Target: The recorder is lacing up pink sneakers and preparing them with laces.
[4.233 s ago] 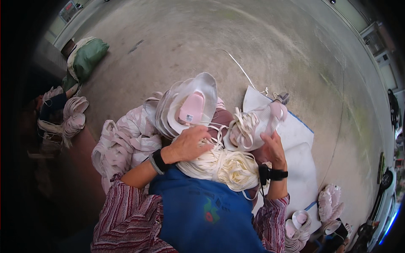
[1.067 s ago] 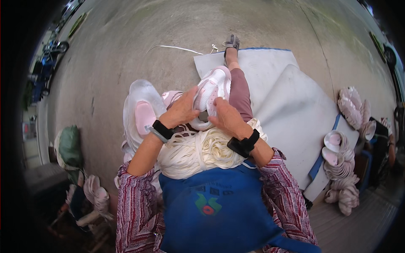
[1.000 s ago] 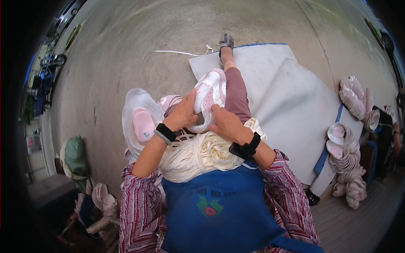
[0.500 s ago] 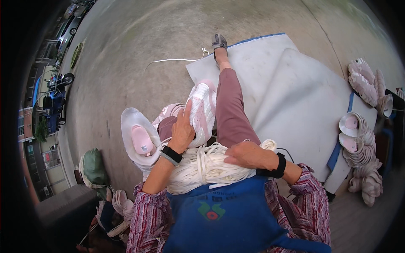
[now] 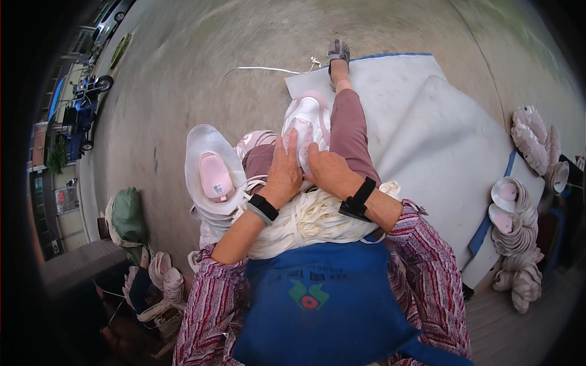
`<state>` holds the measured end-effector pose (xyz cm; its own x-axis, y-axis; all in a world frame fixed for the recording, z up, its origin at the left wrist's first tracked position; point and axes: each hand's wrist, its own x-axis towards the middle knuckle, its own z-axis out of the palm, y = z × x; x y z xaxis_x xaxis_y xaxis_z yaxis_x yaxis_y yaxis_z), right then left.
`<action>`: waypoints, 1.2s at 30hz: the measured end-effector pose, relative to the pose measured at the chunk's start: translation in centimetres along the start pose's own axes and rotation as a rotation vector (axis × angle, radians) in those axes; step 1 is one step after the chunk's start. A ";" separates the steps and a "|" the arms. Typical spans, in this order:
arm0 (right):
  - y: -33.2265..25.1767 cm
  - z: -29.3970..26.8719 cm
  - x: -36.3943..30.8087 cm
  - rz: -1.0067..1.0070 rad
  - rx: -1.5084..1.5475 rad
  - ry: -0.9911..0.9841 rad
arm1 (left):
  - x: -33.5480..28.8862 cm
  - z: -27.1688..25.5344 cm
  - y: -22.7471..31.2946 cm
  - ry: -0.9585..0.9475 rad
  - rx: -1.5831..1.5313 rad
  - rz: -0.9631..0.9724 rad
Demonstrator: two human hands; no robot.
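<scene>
A white mesh shoe upper with pink trim (image 5: 310,114) rests over my lap, its toe pointing away from me. My left hand (image 5: 285,174) grips its left side, fingers reaching up along the lacing area. On the opposite side, my right hand (image 5: 331,173) has closed at the upper's opening, the thumb pressed on its edge. Any lace end between those fingers is too small to make out. Under both wrists lies a thick bundle of cream-white shoelaces (image 5: 293,226). Left of my leg stands a nested stack of uppers (image 5: 194,160), with a pink inner sole facing up.
A large grey-white sheet (image 5: 415,140) covers the ground at the right. More uppers (image 5: 516,226) sit in stacks along its right edge. A green sack (image 5: 128,216) and further uppers (image 5: 165,274) are at the lower left. One white strap (image 5: 259,68) lies on the concrete ahead.
My right hand has left the lace bundle and moved up and left to the shoe upper. My left hand has shifted slightly right, staying on the upper. The whole view has turned a little.
</scene>
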<state>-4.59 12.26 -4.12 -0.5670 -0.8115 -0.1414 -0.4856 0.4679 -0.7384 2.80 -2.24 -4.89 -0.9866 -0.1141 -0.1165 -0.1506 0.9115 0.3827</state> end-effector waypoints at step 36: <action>1.4 0.5 1.8 0.139 -0.068 0.059 | -0.5 -1.3 -1.5 0.072 0.038 0.172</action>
<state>-5.95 11.31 -5.68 -0.6693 -0.7159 -0.1987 -0.4422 0.5987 -0.6678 3.48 -4.09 -4.18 -0.9997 0.0178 0.0141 0.0216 0.9342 0.3560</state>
